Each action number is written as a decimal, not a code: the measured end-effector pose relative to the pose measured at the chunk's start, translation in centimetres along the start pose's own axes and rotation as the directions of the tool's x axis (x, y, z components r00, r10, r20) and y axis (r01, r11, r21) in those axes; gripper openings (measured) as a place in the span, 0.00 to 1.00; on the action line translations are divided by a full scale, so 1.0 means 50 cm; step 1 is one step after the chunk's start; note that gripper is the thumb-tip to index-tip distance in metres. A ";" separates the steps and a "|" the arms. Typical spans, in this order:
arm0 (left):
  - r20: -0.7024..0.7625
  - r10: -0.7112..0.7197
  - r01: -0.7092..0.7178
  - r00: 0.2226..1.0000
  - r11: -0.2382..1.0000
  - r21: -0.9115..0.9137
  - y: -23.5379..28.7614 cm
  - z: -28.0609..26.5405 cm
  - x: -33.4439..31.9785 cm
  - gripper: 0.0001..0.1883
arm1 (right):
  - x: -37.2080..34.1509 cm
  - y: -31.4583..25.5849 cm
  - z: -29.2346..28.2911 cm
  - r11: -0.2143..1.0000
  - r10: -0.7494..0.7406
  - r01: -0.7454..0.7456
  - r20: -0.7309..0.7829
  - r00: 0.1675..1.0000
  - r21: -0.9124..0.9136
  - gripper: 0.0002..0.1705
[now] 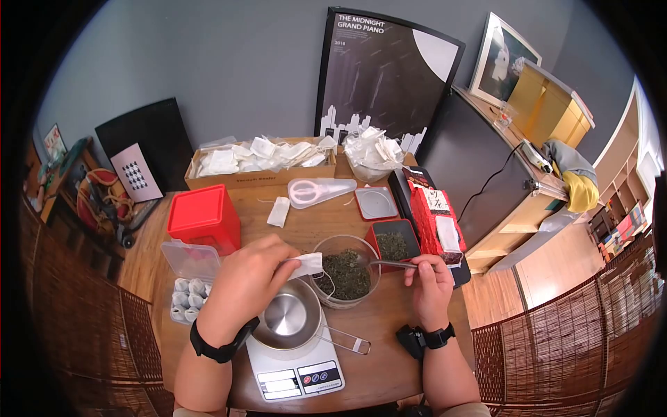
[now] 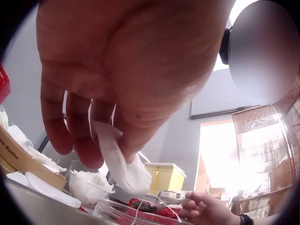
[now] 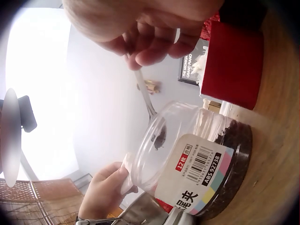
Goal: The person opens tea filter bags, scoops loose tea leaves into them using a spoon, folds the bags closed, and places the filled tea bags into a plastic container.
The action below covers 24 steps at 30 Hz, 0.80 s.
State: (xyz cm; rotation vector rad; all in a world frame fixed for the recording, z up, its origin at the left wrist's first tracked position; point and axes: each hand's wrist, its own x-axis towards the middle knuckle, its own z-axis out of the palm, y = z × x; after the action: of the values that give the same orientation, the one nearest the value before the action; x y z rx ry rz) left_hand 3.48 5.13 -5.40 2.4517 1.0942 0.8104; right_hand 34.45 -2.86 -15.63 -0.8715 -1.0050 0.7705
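Note:
My left hand [image 1: 251, 279] pinches a white fabric bag [image 1: 309, 264] with a string, above the gap between a metal pan [image 1: 286, 316] and a clear round tub of dark dried leaves [image 1: 345, 275]. The left wrist view shows the bag [image 2: 123, 164] hanging from thumb and fingers. My right hand [image 1: 432, 292] grips the handle of a metal spoon [image 1: 394, 263], whose head is over the tub. In the right wrist view, dark leaves lie on the spoon [image 3: 160, 136], inside the rim of the labelled tub [image 3: 193, 164].
The pan stands on a white scale [image 1: 297, 379]. At left are a red lidded box [image 1: 208, 219] and a plastic case of filled bags [image 1: 187, 300]. Behind are a carton of white bags [image 1: 257, 175] and scissors [image 1: 319, 192]. A red tin of leaves [image 1: 393, 243] stands right of the tub.

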 end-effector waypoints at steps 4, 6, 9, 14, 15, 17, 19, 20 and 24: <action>0.019 -0.107 0.108 0.994 0.991 -0.076 0.005 0.001 -0.002 0.10 | 0.002 -0.001 0.004 1.000 0.002 -0.002 0.000 1.000 -0.018 0.11; 0.063 -0.124 0.126 0.990 0.991 -0.038 0.000 0.000 -0.003 0.12 | 0.001 -0.001 0.006 1.000 0.003 -0.003 -0.007 1.000 -0.028 0.11; 0.104 -0.112 0.122 0.988 0.987 -0.101 0.007 -0.009 -0.001 0.10 | 0.001 0.001 0.005 1.000 0.006 -0.006 -0.006 1.000 -0.011 0.11; 0.154 -0.102 0.146 0.983 0.938 -0.315 0.015 -0.017 -0.004 0.05 | -0.002 0.001 -0.003 0.998 -0.020 0.019 0.020 1.000 0.068 0.11; 0.174 -0.065 0.121 0.983 0.934 -0.336 0.009 -0.012 -0.003 0.03 | 0.000 0.002 -0.003 0.997 -0.022 0.021 0.020 1.000 0.069 0.11; 0.170 -0.045 0.090 0.984 0.959 -0.269 0.002 0.000 -0.002 0.02 | -0.001 0.004 -0.004 0.997 -0.015 0.013 0.030 0.999 0.074 0.11; 0.170 -0.026 0.061 0.985 0.978 -0.202 0.001 0.005 -0.004 0.03 | -0.002 0.003 -0.003 0.997 -0.022 0.019 0.037 0.999 0.081 0.11; 0.153 -0.008 0.037 0.988 0.981 -0.193 0.003 0.005 -0.005 0.03 | -0.002 0.002 -0.003 0.996 -0.030 0.026 0.044 0.999 0.090 0.11; 0.132 0.019 0.004 0.991 0.985 -0.173 0.002 0.007 -0.003 0.04 | -0.001 0.002 -0.004 0.996 -0.026 0.022 0.038 0.999 0.091 0.11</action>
State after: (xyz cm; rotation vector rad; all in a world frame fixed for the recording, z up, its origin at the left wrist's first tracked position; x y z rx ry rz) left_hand 3.66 4.91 -5.66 2.3292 0.9270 0.7009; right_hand 34.58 -2.88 -15.80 -0.7679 -1.0057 0.8087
